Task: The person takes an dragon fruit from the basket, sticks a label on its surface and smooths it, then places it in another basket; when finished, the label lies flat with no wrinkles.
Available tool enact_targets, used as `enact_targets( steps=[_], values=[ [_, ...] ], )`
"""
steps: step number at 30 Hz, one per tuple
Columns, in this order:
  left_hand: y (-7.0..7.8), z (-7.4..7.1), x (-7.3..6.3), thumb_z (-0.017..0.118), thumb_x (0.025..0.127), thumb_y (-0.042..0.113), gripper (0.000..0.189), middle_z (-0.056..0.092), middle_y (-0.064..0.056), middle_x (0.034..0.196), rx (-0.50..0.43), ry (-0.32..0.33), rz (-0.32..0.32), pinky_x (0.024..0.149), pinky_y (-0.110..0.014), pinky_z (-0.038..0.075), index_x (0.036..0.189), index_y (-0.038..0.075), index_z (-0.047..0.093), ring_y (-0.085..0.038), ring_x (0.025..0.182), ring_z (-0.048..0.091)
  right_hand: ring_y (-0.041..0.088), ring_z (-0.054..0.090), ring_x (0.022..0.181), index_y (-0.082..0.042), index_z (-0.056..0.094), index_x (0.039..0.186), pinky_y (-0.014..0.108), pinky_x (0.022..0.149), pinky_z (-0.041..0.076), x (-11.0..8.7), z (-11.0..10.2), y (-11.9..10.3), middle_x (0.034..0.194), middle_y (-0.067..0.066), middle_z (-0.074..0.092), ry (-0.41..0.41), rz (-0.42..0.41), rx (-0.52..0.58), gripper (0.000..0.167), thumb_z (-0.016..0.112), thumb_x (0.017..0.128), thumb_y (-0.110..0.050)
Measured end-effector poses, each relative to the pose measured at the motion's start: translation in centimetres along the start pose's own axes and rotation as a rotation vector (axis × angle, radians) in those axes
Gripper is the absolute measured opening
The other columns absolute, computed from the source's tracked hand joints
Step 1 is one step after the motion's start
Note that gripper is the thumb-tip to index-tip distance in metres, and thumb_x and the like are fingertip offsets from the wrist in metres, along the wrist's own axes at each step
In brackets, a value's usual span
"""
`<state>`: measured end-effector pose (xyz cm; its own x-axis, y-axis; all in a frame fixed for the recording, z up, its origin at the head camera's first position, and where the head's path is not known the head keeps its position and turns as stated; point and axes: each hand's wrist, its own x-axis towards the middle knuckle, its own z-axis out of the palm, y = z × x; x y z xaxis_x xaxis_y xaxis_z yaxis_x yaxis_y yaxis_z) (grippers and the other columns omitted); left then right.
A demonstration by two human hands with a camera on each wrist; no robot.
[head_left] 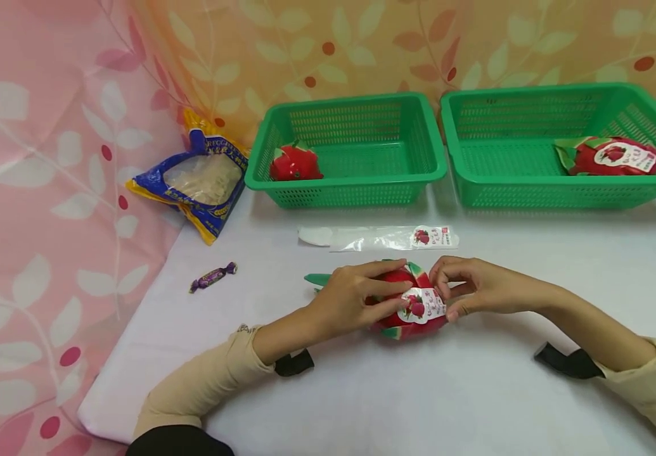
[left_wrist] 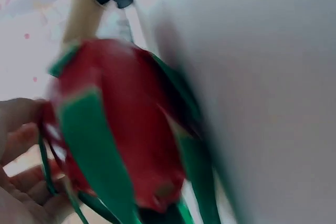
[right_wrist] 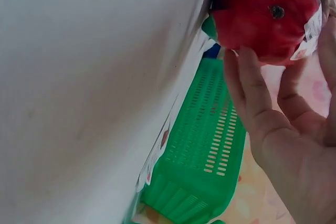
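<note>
As the left grip (head_left: 350, 294) and right grip (head_left: 486, 284) clasp a dragon fruit (head_left: 426, 327), the label (head_left: 431, 304) between them could crease should either press unevenly.

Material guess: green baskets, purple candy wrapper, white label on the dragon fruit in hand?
Left green basket and right green basket: likely moulded plastic, satin; uniform slotted walls.
Purple candy wrapper: probably thin film or foil, slightly shiny; twisted ends.
White label: coated paper or film, cannot tell which; looks smooth, follows the dragon fruit.
</note>
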<state>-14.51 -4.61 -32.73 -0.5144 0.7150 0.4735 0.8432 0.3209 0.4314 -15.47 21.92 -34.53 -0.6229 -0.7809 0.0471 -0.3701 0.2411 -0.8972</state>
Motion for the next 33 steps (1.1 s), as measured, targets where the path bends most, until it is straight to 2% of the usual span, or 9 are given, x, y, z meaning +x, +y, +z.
enact_targets(
  steps=[7,10,13,17,20,23,26,28,33],
  values=[
    [0.3,-0.5,0.2,0.068,0.083,0.013,0.023,0.06,-0.009,0.124,-0.126,-0.069,-0.115,0.086,-0.014,0.049,0.105,0.009,0.07,-0.015,0.118,0.055,0.007,0.049,0.102,-0.006,0.045,0.08,0.027,0.086,0.053,0.1,0.3,0.1,0.101,0.004,0.049,0.003,0.046,-0.006,0.028,0.071,0.08,-0.014],
    [-0.6,-1.1,0.1,0.066,0.084,0.012,0.027,0.061,-0.009,0.123,-0.218,-0.047,-0.155,0.089,-0.017,0.049,0.11,0.007,0.067,-0.015,0.117,0.055,0.007,0.052,0.1,-0.002,0.045,0.088,0.027,0.086,0.053,0.0,-0.1,-0.1,0.099,0.005,0.05,-0.019,0.025,0.002,0.027,0.07,0.08,-0.009],
    [-2.2,-2.5,0.2,0.064,0.085,0.01,0.03,0.063,-0.012,0.119,-0.395,0.037,-0.26,0.09,-0.022,0.05,0.114,0.003,0.064,-0.014,0.112,0.059,0.007,0.056,0.101,-0.001,0.046,0.098,0.027,0.086,0.053,0.0,-0.3,-0.6,0.101,0.003,0.055,0.038,0.035,-0.019,0.03,0.069,0.08,-0.007],
    [-5.5,-4.7,0.5,0.061,0.087,0.005,0.029,0.065,-0.017,0.112,-0.707,0.191,-0.454,0.088,-0.029,0.052,0.115,-0.004,0.061,-0.016,0.102,0.064,0.003,0.055,0.107,-0.008,0.051,0.112,0.025,0.086,0.052,0.5,0.6,-1.8,0.113,0.002,0.057,0.197,0.048,-0.142,0.038,0.071,0.08,-0.011],
    [-8.0,-5.6,0.8,0.057,0.09,0.006,0.033,0.067,-0.015,0.109,-0.899,0.267,-0.595,0.09,-0.032,0.051,0.119,-0.008,0.056,-0.019,0.102,0.065,0.002,0.053,0.11,-0.012,0.049,0.126,0.026,0.086,0.053,0.9,1.9,-2.7,0.124,0.004,0.054,0.277,0.029,-0.273,0.056,0.075,0.077,-0.017],
    [-10.0,-5.7,0.9,0.054,0.093,0.009,0.038,0.07,-0.007,0.102,-1.066,0.321,-0.725,0.09,-0.032,0.05,0.126,-0.01,0.048,-0.017,0.098,0.066,0.009,0.054,0.111,-0.014,0.041,0.136,0.035,0.087,0.053,1.5,3.3,-3.3,0.132,0.006,0.05,0.294,0.052,-0.397,0.077,0.078,0.072,-0.032],
    [-11.7,-5.6,1.2,0.052,0.094,0.012,0.042,0.071,-0.005,0.095,-1.182,0.389,-0.79,0.084,-0.029,0.053,0.128,-0.011,0.044,-0.015,0.091,0.068,0.015,0.053,0.112,-0.018,0.033,0.142,0.039,0.088,0.051,2.0,4.4,-3.8,0.135,0.003,0.047,0.28,0.094,-0.498,0.094,0.077,0.066,-0.051],
    [-12.7,-5.6,1.3,0.053,0.094,0.014,0.043,0.071,-0.004,0.09,-1.229,0.429,-0.81,0.079,-0.028,0.055,0.127,-0.012,0.046,-0.015,0.087,0.069,0.013,0.05,0.113,-0.02,0.03,0.142,0.039,0.088,0.051,2.4,4.8,-3.9,0.133,-0.002,0.047,0.284,0.108,-0.545,0.1,0.076,0.062,-0.059],
    [-14.4,-5.7,1.5,0.056,0.092,0.015,0.028,0.072,-0.007,0.082,-1.281,0.524,-0.846,0.071,-0.028,0.057,0.108,-0.008,0.059,-0.017,0.078,0.07,0.011,0.052,0.11,-0.017,0.029,0.142,0.032,0.083,0.053,2.8,5.2,-3.7,0.13,-0.004,0.048,0.298,0.114,-0.546,0.105,0.079,0.059,-0.057]
  ],
)
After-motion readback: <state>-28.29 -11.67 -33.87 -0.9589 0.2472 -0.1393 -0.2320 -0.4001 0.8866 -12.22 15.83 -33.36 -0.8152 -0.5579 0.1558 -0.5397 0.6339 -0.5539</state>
